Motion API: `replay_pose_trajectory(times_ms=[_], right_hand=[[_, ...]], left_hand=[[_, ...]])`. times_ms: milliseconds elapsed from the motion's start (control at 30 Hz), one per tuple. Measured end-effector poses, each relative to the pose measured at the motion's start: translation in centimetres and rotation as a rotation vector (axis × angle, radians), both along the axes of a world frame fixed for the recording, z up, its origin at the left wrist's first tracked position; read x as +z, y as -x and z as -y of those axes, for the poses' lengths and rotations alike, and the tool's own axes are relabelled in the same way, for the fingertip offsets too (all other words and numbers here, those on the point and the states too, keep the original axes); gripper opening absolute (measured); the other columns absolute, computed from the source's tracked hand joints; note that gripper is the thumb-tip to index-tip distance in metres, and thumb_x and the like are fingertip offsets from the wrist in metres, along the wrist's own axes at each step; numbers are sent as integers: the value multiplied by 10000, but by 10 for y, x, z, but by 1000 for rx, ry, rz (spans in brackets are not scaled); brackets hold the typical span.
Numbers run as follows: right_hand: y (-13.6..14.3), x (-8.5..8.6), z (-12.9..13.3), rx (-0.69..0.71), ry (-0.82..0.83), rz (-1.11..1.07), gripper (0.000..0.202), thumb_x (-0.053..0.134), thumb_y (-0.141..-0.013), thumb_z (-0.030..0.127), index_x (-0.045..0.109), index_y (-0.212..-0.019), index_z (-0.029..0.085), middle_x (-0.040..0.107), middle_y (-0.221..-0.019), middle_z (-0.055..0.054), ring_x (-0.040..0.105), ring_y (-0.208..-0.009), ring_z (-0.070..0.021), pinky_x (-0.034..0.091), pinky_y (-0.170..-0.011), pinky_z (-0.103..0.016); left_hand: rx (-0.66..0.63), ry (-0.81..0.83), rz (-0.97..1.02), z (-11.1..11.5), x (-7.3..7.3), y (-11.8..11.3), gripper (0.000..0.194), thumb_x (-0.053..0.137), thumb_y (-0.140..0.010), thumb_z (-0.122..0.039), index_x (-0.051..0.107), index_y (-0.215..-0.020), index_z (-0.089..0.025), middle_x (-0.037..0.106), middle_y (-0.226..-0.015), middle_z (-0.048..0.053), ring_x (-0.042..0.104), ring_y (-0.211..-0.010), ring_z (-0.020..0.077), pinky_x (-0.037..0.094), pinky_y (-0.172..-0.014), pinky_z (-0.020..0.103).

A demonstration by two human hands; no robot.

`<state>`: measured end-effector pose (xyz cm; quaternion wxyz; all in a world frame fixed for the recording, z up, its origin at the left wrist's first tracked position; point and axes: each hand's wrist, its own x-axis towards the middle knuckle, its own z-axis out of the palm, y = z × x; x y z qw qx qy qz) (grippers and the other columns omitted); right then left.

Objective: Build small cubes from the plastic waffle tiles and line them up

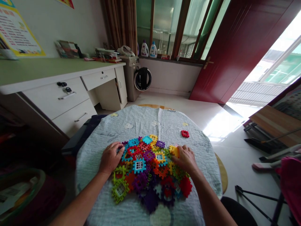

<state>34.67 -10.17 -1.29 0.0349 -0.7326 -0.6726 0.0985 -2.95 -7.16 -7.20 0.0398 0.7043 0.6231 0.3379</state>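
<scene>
A spread pile of plastic interlocking pieces (149, 156) in several colours lies on a cloth-covered round table (141, 121). At the pile's left edge is my left hand (111, 157), its fingers curled by a small dark purple piece; whether it grips that piece is unclear. On the right, my right hand (186, 158) has its fingers on a yellow piece (174, 151) at the pile's edge. Apart from the pile, a red square piece (185, 134) lies flat beyond my right hand. A green piece (120, 190) sits at the near left of the pile.
A green-topped desk (58, 67) stands at the left, with a washing machine (131, 75) beside it. Two detergent bottles are on the window sill. A red door (221, 47) stands at the right, and a black stool (237, 212) is near the table.
</scene>
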Motion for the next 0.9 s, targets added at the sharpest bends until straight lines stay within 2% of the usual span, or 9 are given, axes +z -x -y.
replay_pose_trajectory(times_ms=[167, 267, 467, 633, 733, 900], right_hand=[[3, 1, -3, -50, 12, 7, 617, 536, -817, 586, 575, -1282, 183, 597, -1188, -150, 523, -1121, -325, 359, -926, -412], [3, -1, -6, -65, -17, -21, 551, 529, -836, 525, 592, -1253, 170, 619, -1166, -149, 536, -1111, -314, 362, -919, -388], [0, -10, -8, -19, -102, -123, 481, 606, -764, 374, 627, -1185, 142, 640, -1089, -143, 550, -1056, -289, 375, -913, -338], [-16, -12, -19, 3, -220, -169, 490, 612, -728, 293, 624, -1198, 154, 623, -1117, -116, 533, -1029, -267, 389, -919, -326], [-29, -13, -30, -36, -284, -139, 497, 606, -729, 267, 619, -1213, 153, 612, -1150, -113, 532, -1039, -260, 385, -950, -333], [-43, -26, -44, -124, -221, -93, 522, 613, -773, 315, 593, -1266, 144, 610, -1203, -134, 549, -1074, -273, 391, -940, -343]], left_hand=[[1, -5, -9, -1, -1, 1, 359, 445, -902, -476, 668, -928, -196, 676, -1094, 110, 610, -1075, 267, 465, -1001, 434], [2, -10, -7, -1, -1, 0, 360, 450, -901, -475, 671, -932, -192, 675, -1096, 112, 610, -1078, 270, 465, -1001, 435], [4, -16, -11, 0, 0, 0, 364, 446, -900, -481, 674, -927, -198, 681, -1090, 104, 619, -1068, 265, 475, -991, 427], [0, -18, -7, 1, 1, -1, 368, 441, -900, -483, 672, -924, -198, 681, -1087, 107, 619, -1066, 266, 475, -989, 430], [-7, -14, 0, 1, 2, -1, 363, 442, -900, -484, 671, -920, -203, 683, -1078, 103, 622, -1058, 263, 474, -986, 431], [-3, -16, 14, 1, 2, -1, 361, 449, -896, -490, 670, -908, -206, 687, -1078, 96, 623, -1062, 263, 472, -991, 432]])
